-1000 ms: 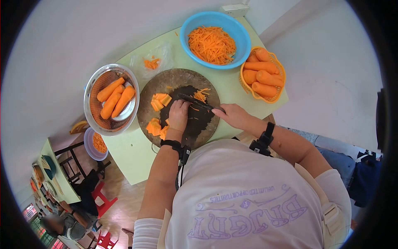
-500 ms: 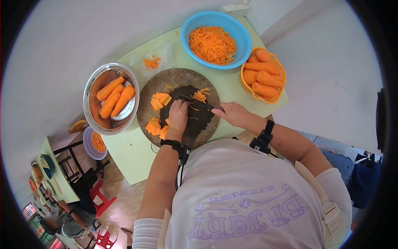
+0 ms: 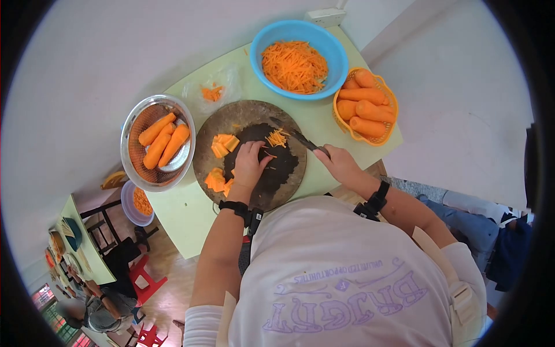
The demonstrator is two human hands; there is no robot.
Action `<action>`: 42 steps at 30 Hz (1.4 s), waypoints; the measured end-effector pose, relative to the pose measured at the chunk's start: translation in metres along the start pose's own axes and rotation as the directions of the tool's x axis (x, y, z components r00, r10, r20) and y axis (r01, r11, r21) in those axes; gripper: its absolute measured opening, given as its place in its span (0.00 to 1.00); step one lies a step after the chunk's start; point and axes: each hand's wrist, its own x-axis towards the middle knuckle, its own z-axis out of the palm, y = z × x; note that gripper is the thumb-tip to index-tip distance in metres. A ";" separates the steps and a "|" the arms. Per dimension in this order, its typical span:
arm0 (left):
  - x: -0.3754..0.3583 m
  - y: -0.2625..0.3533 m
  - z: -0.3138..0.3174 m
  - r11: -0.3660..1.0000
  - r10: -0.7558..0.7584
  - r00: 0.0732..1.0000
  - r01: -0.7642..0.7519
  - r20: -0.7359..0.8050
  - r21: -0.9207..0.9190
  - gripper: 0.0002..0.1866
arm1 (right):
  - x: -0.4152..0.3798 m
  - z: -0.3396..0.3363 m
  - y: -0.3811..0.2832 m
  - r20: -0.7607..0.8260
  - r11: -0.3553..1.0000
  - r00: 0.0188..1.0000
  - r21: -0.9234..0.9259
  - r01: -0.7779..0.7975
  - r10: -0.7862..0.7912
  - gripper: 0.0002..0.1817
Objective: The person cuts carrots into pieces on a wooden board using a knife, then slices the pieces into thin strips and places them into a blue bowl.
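Observation:
My right hand (image 3: 340, 163) is wrapped round the handle of a dark knife (image 3: 302, 139), whose blade points up and left over the right part of the round cutting board (image 3: 217, 121). On the board, my left hand (image 3: 250, 163) rests with its fingers bent and thumb apart, close to a few thin carrot strips; whether it grips any is too small to tell. A small pile of carrot strips (image 3: 277, 137) lies between the left fingers and the blade. Carrot slices (image 3: 224, 144) and larger cut chunks (image 3: 215, 180) sit on the board's left side.
A blue bowl (image 3: 341, 51) of shredded carrot, a yellow basket (image 3: 395, 110) of whole carrots and a metal colander (image 3: 128, 156) with carrots surround the board. A plastic bag (image 3: 230, 81) holds carrot bits. Another person (image 3: 107, 306) is at a far table, lower left.
The knife and my right hand have moved right, away from my left fingers. My left hand's thumb and fingers have spread a little.

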 end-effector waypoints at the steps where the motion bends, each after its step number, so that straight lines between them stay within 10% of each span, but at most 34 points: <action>1: 0.001 0.001 -0.002 0.999 0.031 0.999 -0.031 0.036 0.008 0.15 | 0.001 0.000 0.003 -0.004 1.000 1.000 0.003 0.000 0.000 0.28; 8: 0.010 -0.004 0.019 0.995 -0.030 0.994 0.020 0.103 0.101 0.15 | -0.004 -0.001 -0.005 0.033 0.997 0.999 -0.077 -0.023 0.026 0.27; 19: -0.007 -0.043 -0.048 0.906 -0.271 0.900 0.358 -0.341 0.225 0.11 | 0.009 0.007 -0.018 0.297 0.988 0.949 -0.076 0.133 -0.105 0.30; 25: -0.022 -0.054 -0.061 0.889 -0.354 0.911 0.398 -0.210 0.225 0.13 | 0.016 0.011 -0.010 0.165 0.996 0.983 -0.034 0.083 -0.076 0.31; 27: -0.026 -0.036 -0.068 0.883 -0.395 0.913 0.345 0.106 0.319 0.14 | 0.014 0.009 -0.012 0.143 0.997 0.987 -0.024 0.071 -0.067 0.31; 42: -0.031 -0.033 -0.062 0.865 -0.427 0.880 0.329 0.210 0.378 0.12 | 0.011 0.024 -0.002 0.081 0.999 0.995 -0.009 0.052 -0.051 0.29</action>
